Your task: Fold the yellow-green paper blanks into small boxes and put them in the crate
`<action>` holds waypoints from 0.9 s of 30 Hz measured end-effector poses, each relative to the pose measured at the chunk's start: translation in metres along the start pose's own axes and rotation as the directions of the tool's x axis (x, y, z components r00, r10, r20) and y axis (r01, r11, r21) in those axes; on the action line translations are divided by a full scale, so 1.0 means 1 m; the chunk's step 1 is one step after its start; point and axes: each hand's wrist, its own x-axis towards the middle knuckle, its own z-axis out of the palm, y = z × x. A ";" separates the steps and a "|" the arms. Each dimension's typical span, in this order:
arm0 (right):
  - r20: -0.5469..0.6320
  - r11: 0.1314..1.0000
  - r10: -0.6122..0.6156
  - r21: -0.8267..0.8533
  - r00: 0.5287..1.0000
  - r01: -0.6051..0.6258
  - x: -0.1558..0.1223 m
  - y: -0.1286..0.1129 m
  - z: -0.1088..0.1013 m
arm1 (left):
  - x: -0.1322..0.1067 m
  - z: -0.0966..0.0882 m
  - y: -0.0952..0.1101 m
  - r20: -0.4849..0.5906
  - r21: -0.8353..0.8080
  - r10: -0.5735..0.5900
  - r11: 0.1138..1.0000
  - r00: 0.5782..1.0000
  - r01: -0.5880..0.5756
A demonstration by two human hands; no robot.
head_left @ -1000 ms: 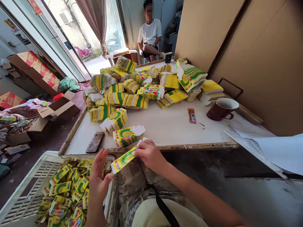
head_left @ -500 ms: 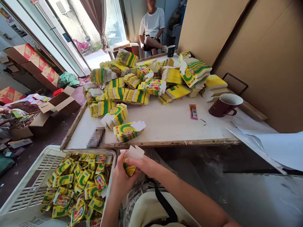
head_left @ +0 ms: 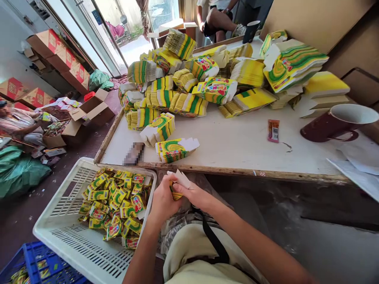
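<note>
Both hands meet over my lap, just in front of the table edge, around a small yellow-green cardboard box [head_left: 177, 194]. Its white flaps stick up between the fingers. My left hand [head_left: 164, 199] wraps the box from the left. From the right, my right hand [head_left: 192, 193] grips it with the thumb across its face. Much of the box is hidden by the fingers. Nearest on the table lies a small stack of flattened boxes [head_left: 174, 150], with another stack [head_left: 161, 127] behind it. To the left, a white plastic basket [head_left: 85, 248] holds many yellow packets [head_left: 118, 201].
Bundles of flat yellow boxes [head_left: 189, 103] heap along the table's back. A maroon mug [head_left: 318, 127], a small sachet [head_left: 272, 131] and a dark cup [head_left: 251, 31] stand or lie right of them. A blue crate [head_left: 50, 260] is on the floor; two other people sit farther off.
My view has turned left and down, showing the blue crate and a seated person at left. Both hands still hold the box, its white flaps now showing less between the fingers.
</note>
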 end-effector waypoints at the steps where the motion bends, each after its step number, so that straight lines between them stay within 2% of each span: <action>1: -0.010 0.997 -0.037 -0.069 0.999 0.036 0.000 0.001 0.000 | 0.001 0.001 -0.001 0.023 -0.019 -0.032 0.999 0.999 0.032; 3: -0.017 0.964 -0.147 -0.225 0.989 0.139 -0.001 0.003 0.001 | 0.002 0.003 -0.002 0.057 -0.072 -0.074 0.994 0.996 0.078; 5: 0.009 0.891 -0.275 -0.373 0.961 0.258 0.000 0.003 0.002 | 0.003 0.005 -0.004 0.047 -0.119 -0.086 0.989 0.995 0.091; 8: -0.040 0.815 -0.388 -0.481 0.921 0.322 0.004 0.002 -0.001 | 0.005 0.003 -0.006 -0.107 -0.075 -0.081 0.995 0.991 0.073; 10: -0.108 0.799 -0.406 -0.524 0.907 0.295 0.006 -0.001 -0.007 | 0.004 -0.002 -0.009 -0.189 -0.025 -0.080 0.997 0.979 0.077; 11: -0.097 0.778 -0.409 -0.557 0.908 0.291 0.006 -0.003 -0.010 | 0.003 -0.005 -0.011 -0.199 -0.028 -0.089 0.996 0.976 0.086; 15: 0.164 0.595 -0.329 -0.729 0.930 0.339 0.002 -0.009 -0.020 | 0.000 -0.019 -0.015 -0.200 -0.100 -0.119 0.990 0.973 0.100; 18: 0.197 0.504 -0.315 -0.794 0.928 0.340 -0.001 -0.010 -0.024 | 0.000 -0.025 -0.014 -0.173 -0.099 -0.121 0.989 0.977 0.105; 21: 0.199 0.510 -0.383 -0.768 0.902 0.386 -0.001 -0.012 -0.031 | 0.001 -0.025 -0.012 -0.130 -0.170 -0.191 0.971 0.973 0.168; 24: 0.203 0.530 -0.438 -0.729 0.876 0.433 0.001 -0.015 -0.037 | 0.002 -0.022 -0.014 -0.156 -0.311 -0.308 0.917 0.939 0.249; 27: 0.175 0.538 -0.465 -0.723 0.868 0.434 0.001 -0.016 -0.040 | 0.004 -0.016 -0.016 -0.138 -0.589 -0.440 0.757 0.887 0.284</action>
